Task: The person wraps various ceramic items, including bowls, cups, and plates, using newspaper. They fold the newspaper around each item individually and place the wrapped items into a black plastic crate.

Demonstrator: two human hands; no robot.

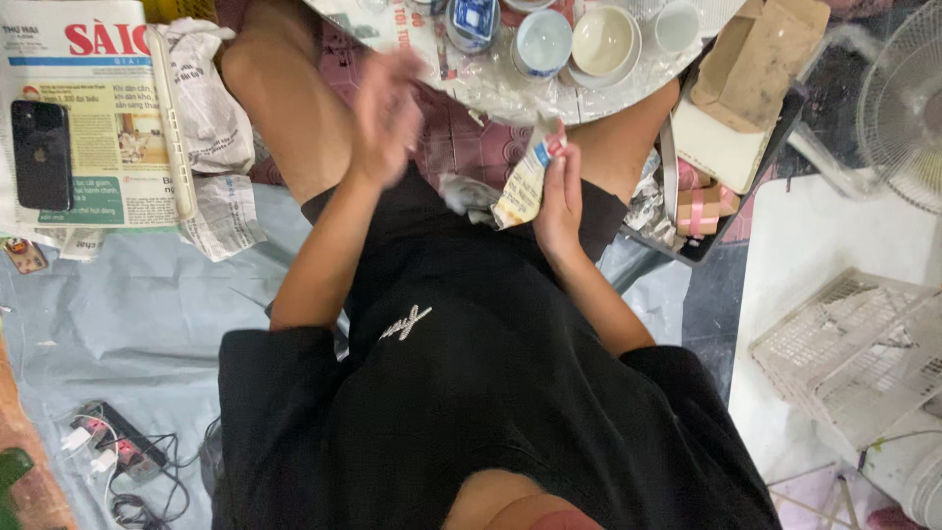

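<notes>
Item 1: folded paper scrap [522,185], over your lap, pinched at its upper edge between your right hand's [559,196] thumb and fingers [555,147]. Item 2: your left hand [386,113], blurred, fingers loosely spread, holding nothing, beside 3 bowls [601,41].

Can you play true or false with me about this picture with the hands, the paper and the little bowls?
1. The right hand holds a crumpled piece of newspaper. True.
2. The left hand grips a spoon. False: it is blurred and seems to hold nothing.
3. A dark phone lies on a spread newspaper. True.
4. The cups and bowls are stacked inside the white basket. False: they sit on a round tray above the hands; the basket is off to the side.
5. A fan stands at the picture's right edge. True.
</notes>
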